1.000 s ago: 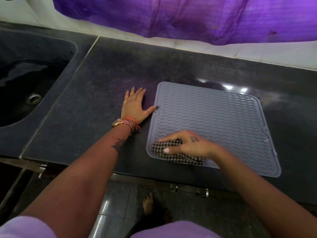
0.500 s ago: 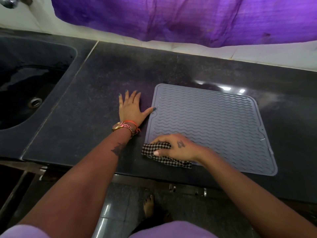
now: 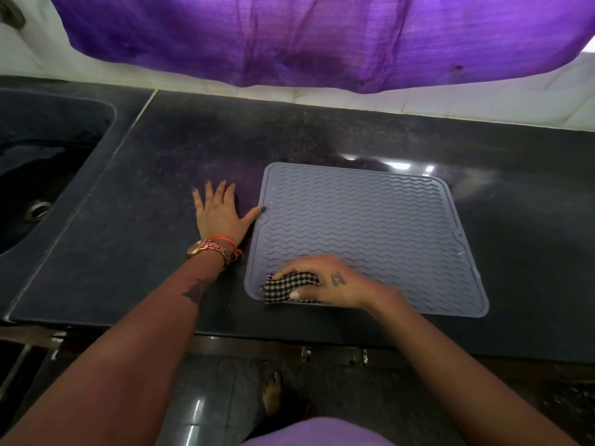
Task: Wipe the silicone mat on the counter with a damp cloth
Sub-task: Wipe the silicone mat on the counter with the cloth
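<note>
Since half a second ago the right hand (image 3: 325,281) has drawn the cloth (image 3: 291,286) back from the mat's near left corner, so the cloth now lies wholly on the silicone mat (image 3: 363,226) rather than hanging past its edge; the left hand (image 3: 219,214) has stayed put.

The mat is a grey-blue, square sheet with rounded corners, a raised rim and rows of wavy ridges, lying flat on the dark, speckled stone worktop (image 3: 161,175). The cloth is a small bunched piece of black-and-white checked fabric.

The right hand curls its fingers and thumb round the cloth and presses it onto the mat near the front left corner. The left hand lies flat on the worktop with fingers straight and spread, its thumb tip touching the mat's left edge.

The mat's front edge runs close to the worktop's front edge. Bare worktop stretches to the left as far as the dark sink (image 3: 42,175), and more lies behind and to the right of the mat. A purple fabric (image 3: 322,37) hangs over the white wall behind.
</note>
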`<state>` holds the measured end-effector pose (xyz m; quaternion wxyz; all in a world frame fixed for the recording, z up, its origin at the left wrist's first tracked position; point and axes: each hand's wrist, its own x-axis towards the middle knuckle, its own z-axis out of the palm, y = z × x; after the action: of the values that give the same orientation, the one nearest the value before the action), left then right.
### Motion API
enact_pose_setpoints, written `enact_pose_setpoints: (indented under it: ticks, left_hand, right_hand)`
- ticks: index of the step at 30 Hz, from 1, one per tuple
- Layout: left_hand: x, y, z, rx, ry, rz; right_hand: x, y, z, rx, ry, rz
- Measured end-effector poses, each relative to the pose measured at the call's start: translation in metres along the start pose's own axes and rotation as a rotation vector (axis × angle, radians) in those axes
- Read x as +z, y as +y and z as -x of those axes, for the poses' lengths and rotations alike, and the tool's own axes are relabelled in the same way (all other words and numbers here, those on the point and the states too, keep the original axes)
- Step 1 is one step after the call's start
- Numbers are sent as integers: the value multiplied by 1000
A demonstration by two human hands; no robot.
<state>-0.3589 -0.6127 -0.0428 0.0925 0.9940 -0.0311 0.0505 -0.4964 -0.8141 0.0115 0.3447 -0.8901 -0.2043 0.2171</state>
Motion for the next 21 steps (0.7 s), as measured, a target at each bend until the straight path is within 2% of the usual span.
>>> enact_pose_setpoints:
  ticks: [4, 7, 11, 16, 21]
  left_hand:
    - [-3, 4, 3, -33, -13, -13]
    - [-6, 7, 4, -45, -15, -35]
    - [-5, 9, 6, -43, -17, -48]
    - [-4, 11, 7, -56, -4, -41]
    - [-8, 15, 9, -105, -15, -50]
  right_hand:
    - [-27, 25, 34, 83, -35, -34]
    - [-44, 37, 55, 135, -1, -73]
    - [-29, 14, 41, 36, 110, -171]
    - [10, 3, 15, -14, 96, 3]
    - [-9, 28, 48, 37, 102, 6]
